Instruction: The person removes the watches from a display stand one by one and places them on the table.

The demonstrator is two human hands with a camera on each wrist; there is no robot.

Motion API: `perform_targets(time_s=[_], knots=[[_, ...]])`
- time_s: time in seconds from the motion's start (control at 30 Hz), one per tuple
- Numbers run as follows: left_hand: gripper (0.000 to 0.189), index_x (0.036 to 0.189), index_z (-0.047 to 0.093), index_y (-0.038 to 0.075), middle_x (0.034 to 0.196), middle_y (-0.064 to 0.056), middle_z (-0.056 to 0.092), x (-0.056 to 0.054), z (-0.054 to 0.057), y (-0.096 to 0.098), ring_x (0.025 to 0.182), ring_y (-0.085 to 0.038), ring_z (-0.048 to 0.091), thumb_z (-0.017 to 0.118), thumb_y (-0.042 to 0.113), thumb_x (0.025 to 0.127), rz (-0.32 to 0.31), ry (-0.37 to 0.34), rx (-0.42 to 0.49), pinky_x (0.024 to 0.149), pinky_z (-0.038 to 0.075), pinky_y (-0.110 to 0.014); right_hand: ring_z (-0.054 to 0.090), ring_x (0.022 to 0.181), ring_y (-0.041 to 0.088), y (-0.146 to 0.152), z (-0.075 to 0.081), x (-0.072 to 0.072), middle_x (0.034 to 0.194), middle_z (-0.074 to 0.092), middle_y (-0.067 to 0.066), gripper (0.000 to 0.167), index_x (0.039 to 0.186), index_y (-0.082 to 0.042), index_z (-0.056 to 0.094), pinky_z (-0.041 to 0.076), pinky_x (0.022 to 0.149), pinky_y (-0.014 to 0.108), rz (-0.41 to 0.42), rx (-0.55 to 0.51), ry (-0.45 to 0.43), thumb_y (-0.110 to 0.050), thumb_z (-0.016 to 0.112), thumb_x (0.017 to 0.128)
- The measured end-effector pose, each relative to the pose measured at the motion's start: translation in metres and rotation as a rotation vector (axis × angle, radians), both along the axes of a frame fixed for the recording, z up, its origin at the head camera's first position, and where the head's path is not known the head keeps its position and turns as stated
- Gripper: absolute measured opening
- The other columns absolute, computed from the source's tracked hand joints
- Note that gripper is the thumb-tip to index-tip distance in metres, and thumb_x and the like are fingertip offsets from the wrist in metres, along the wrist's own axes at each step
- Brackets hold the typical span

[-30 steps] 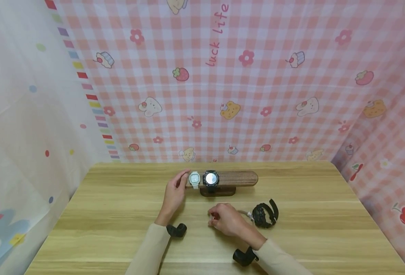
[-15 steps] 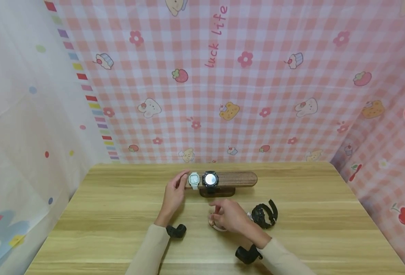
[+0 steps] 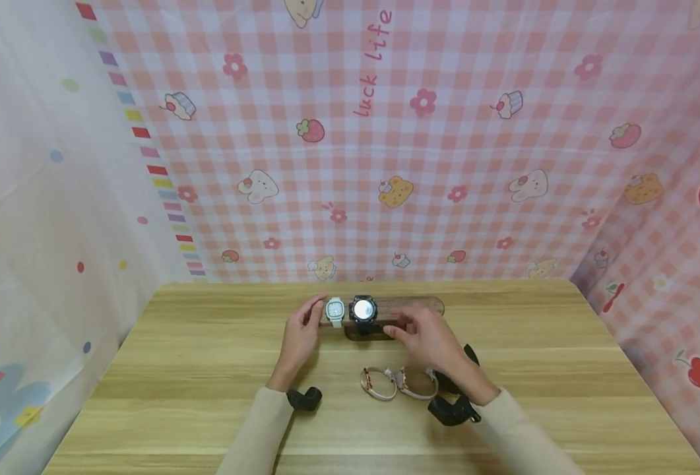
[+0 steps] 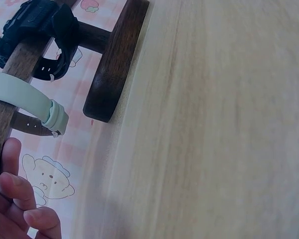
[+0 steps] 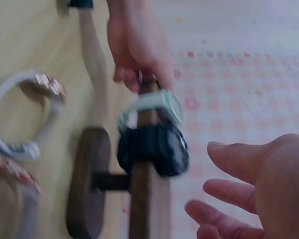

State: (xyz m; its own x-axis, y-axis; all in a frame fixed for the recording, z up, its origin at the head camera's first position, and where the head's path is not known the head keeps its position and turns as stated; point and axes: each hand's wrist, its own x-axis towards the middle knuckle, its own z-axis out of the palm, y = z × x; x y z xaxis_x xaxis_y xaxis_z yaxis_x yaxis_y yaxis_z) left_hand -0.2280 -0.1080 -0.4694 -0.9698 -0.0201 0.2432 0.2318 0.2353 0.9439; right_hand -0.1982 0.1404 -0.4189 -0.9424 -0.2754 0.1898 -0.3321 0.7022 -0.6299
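In the head view my left hand (image 3: 301, 333) holds the left end of a wooden watch stand (image 3: 390, 305). A pale green watch (image 3: 335, 309) is strapped round the bar beside those fingers, with a black watch (image 3: 363, 309) just right of it. My right hand (image 3: 429, 338) reaches over the bar's right part, fingers spread and holding nothing; the right wrist view shows a gap between its fingers (image 5: 229, 189) and the bar. Two pale-strapped watches with rose-gold cases, one on the left (image 3: 365, 379) and another (image 3: 401, 378), stand on their sides in front of the stand.
Another black watch (image 3: 472, 354) lies on the wooden table (image 3: 207, 369), partly hidden by my right forearm. Black wrist cameras sit on my left wrist (image 3: 305, 399) and right wrist (image 3: 452, 410). A pink checked cloth (image 3: 326, 165) hangs behind the table.
My right hand has let go of a pale-strapped watch in front of the stand and moved up and right to the bar. The left hand stays at the stand's end.
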Motion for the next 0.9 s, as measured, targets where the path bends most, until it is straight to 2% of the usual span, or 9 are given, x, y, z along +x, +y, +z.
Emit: perform_targets(time_s=[0.13, 0.23, 0.4, 0.5, 0.6, 0.7, 0.8, 0.9], knots=[[0.030, 0.128, 0.064, 0.001, 0.095, -0.015, 0.063, 0.000, 0.000, 0.000, 0.078, -0.025, 0.052, 0.050, 0.012, 0.105, 0.006, 0.003, -0.008, 0.066, 0.043, -0.021, 0.060, 0.104, 0.034, 0.015, 0.005, -0.011, 0.116, 0.062, 0.018, 0.039, 0.124, -0.003, 0.067, 0.051, 0.085, 0.049, -0.049, -0.026, 0.044, -0.021, 0.073, 0.091], [0.030, 0.128, 0.065, 0.002, 0.096, -0.019, 0.063, -0.002, -0.004, 0.000, 0.077, -0.023, 0.052, 0.050, 0.013, 0.105, 0.011, -0.002, -0.013, 0.066, 0.043, -0.021, 0.056, 0.107, 0.039, 0.026, 0.004, -0.020, 0.119, 0.056, 0.023, 0.040, 0.126, -0.001, 0.065, 0.048, 0.087, 0.052, -0.090, -0.043, 0.069, -0.020, 0.073, 0.091], [0.031, 0.129, 0.064, 0.003, 0.089, -0.029, 0.057, -0.016, -0.025, -0.003, 0.069, -0.012, 0.047, 0.050, 0.017, 0.105, 0.018, -0.011, -0.001, 0.062, 0.041, -0.020, 0.045, 0.121, 0.045, 0.042, -0.003, -0.033, 0.131, 0.048, 0.028, 0.047, 0.134, 0.001, 0.058, 0.041, 0.096, 0.059, -0.132, -0.037, 0.083, -0.021, 0.070, 0.094], [0.032, 0.129, 0.065, 0.005, 0.085, -0.024, 0.057, -0.023, -0.037, -0.004, 0.069, -0.011, 0.046, 0.051, 0.021, 0.105, 0.026, -0.006, 0.011, 0.061, 0.041, -0.020, 0.035, 0.131, 0.051, 0.048, -0.008, -0.037, 0.141, 0.040, 0.033, 0.057, 0.143, 0.001, 0.048, 0.035, 0.103, 0.065, -0.133, 0.010, 0.036, -0.026, 0.066, 0.096], [0.032, 0.128, 0.067, 0.010, 0.084, -0.015, 0.059, -0.024, -0.041, -0.004, 0.071, -0.015, 0.049, 0.053, 0.026, 0.104, 0.029, 0.006, 0.020, 0.062, 0.043, -0.021, 0.028, 0.135, 0.054, 0.052, -0.013, -0.040, 0.147, 0.033, 0.036, 0.068, 0.152, 0.000, 0.034, 0.030, 0.106, 0.067, -0.116, 0.063, -0.044, -0.031, 0.062, 0.099], [0.032, 0.127, 0.068, 0.013, 0.086, -0.009, 0.061, -0.024, -0.042, -0.005, 0.075, -0.022, 0.053, 0.053, 0.029, 0.104, 0.028, 0.012, 0.026, 0.064, 0.046, -0.022, 0.025, 0.138, 0.054, 0.053, -0.018, -0.043, 0.150, 0.028, 0.037, 0.074, 0.157, -0.004, 0.023, 0.028, 0.109, 0.066, -0.100, 0.069, -0.135, -0.036, 0.058, 0.100], [0.032, 0.127, 0.068, 0.014, 0.089, -0.013, 0.062, -0.024, -0.041, -0.004, 0.078, -0.030, 0.055, 0.052, 0.029, 0.104, 0.027, 0.005, 0.022, 0.066, 0.047, -0.023, 0.026, 0.138, 0.054, 0.054, -0.023, -0.046, 0.151, 0.025, 0.038, 0.076, 0.158, -0.007, 0.016, 0.028, 0.109, 0.065, -0.082, 0.064, -0.204, -0.039, 0.055, 0.102], [0.032, 0.128, 0.067, 0.012, 0.092, -0.020, 0.062, -0.023, -0.039, -0.004, 0.080, -0.034, 0.055, 0.051, 0.027, 0.104, 0.026, -0.010, 0.021, 0.066, 0.047, -0.023, 0.029, 0.137, 0.055, 0.054, -0.027, -0.047, 0.150, 0.025, 0.040, 0.075, 0.159, -0.007, 0.015, 0.028, 0.110, 0.064, -0.063, 0.074, -0.230, -0.040, 0.052, 0.102]])
